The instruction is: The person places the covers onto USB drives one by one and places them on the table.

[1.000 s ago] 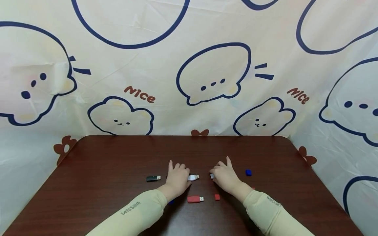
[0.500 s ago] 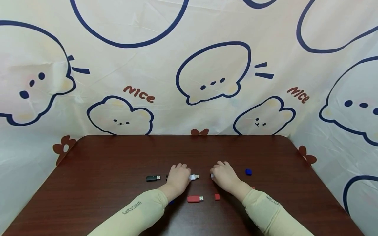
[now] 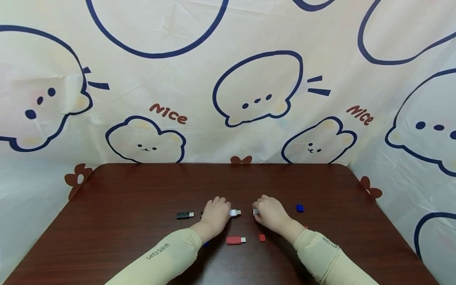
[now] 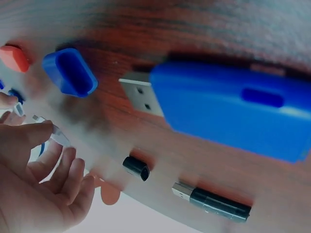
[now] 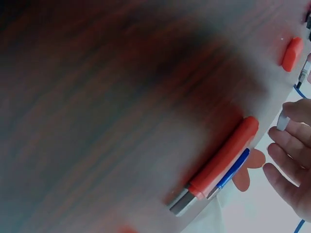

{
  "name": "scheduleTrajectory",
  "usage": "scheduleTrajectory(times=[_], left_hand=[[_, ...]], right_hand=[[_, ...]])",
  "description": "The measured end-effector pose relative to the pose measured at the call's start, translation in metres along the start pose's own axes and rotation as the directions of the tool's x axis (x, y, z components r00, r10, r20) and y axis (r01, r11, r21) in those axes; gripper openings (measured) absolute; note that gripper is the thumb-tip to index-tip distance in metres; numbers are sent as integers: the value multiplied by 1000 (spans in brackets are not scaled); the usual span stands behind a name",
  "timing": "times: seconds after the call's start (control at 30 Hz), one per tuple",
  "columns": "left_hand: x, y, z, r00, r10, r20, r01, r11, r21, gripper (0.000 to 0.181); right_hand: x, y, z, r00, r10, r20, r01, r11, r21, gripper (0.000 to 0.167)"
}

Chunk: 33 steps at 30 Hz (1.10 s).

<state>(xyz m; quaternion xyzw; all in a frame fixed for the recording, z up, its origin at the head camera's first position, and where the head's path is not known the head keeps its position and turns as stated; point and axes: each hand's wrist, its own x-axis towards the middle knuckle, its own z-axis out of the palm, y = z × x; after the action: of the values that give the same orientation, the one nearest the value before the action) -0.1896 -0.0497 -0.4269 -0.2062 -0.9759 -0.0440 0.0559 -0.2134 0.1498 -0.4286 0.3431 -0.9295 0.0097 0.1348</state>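
My left hand (image 3: 215, 215) pinches a white USB stick (image 3: 233, 213) between thumb and fingers, its metal plug pointing right; the left wrist view shows the stick (image 4: 57, 135) in the fingertips. A short gap away, my right hand (image 3: 271, 213) pinches a small white cap (image 3: 255, 211) by its fingertips, also seen as a pale cap (image 5: 283, 120) in the right wrist view. The stick and the cap are apart, facing each other. In front of the hands lie a red USB stick (image 3: 234, 240) and its red cap (image 3: 262, 238).
A black USB stick (image 3: 185, 215) lies left of my left hand, a blue cap (image 3: 300, 208) right of my right. The left wrist view shows a blue stick (image 4: 233, 109), a blue cap (image 4: 70, 73) and a black cap (image 4: 136, 167). Another red stick (image 5: 226, 158) lies near my right wrist.
The raised index fingers of both hands have come down beside the other fingers. Both hands stay nearly in place, still holding the white stick and the white cap.
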Motion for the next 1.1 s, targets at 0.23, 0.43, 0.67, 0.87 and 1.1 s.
scheduleTrajectory(times=[0.23, 0.43, 0.67, 0.87, 1.1], left_hand=[[-1, -2, -3, 1000, 25, -6, -26, 998, -56, 10], [-2, -6, -6, 998, 49, -29, -51, 996, -76, 10], [-4, -6, -10, 999, 46, -5, -46, 985, -169, 9], [-2, -4, -12, 998, 56, 3, -54, 980, -193, 10], [-1, -3, -12, 997, 82, -12, -83, 981, -176, 10]], right_hand=[[-1, -1, -2, 999, 36, 16, -37, 998, 54, 7], [1, -4, -6, 997, 70, 25, -72, 992, 100, 8], [3, -6, -10, 996, 81, 23, -84, 984, 154, 10], [4, -8, -13, 995, 99, 25, -102, 974, 204, 10], [5, -9, -13, 996, 90, 26, -94, 969, 228, 10]])
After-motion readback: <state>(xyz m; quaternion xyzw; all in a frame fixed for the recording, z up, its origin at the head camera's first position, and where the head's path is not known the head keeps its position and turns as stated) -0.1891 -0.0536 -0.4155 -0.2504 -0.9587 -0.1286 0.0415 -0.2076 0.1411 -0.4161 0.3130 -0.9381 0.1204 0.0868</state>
